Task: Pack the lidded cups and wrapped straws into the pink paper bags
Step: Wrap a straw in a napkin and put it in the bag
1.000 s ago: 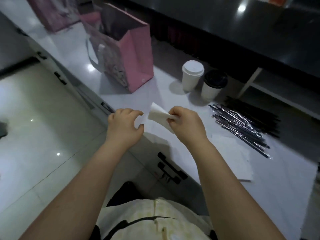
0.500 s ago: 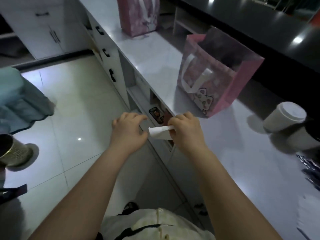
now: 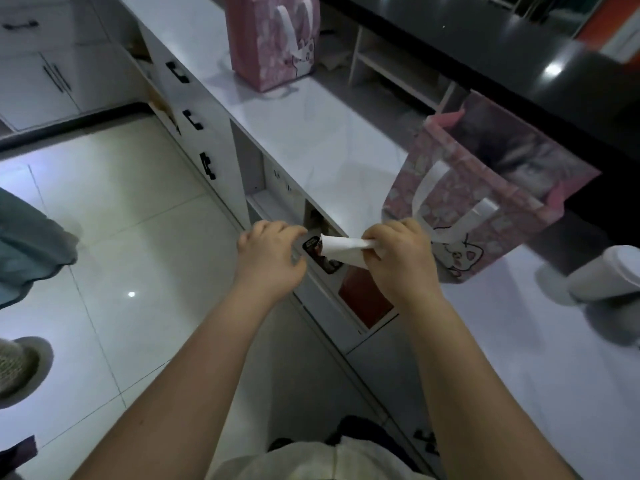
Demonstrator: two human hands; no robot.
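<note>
The nearer pink paper bag (image 3: pixel 491 202), printed with a cartoon cat face and fitted with white ribbon handles, stands open on the white marble-look counter (image 3: pixel 311 140) just beyond your right hand. Closest to you, your right hand (image 3: pixel 398 265) is clenched round a folded white paper (image 3: pixel 341 249), pinching it between thumb and curled fingers so its free end pokes left. Your left hand (image 3: pixel 270 261) hovers just beside that end, fingers loosely curled, grasping nothing. Behind the paper, a small dark label (image 3: pixel 311 244) in the open compartment under the counter carries pale lettering too blurred to read. At the right edge a white lidded paper cup (image 3: pixel 606 275) sits on the counter beside the bag. Farther along, a second pink paper bag (image 3: pixel 273 39) with the same cat print stands upright; you can read no writing on either bag.
</note>
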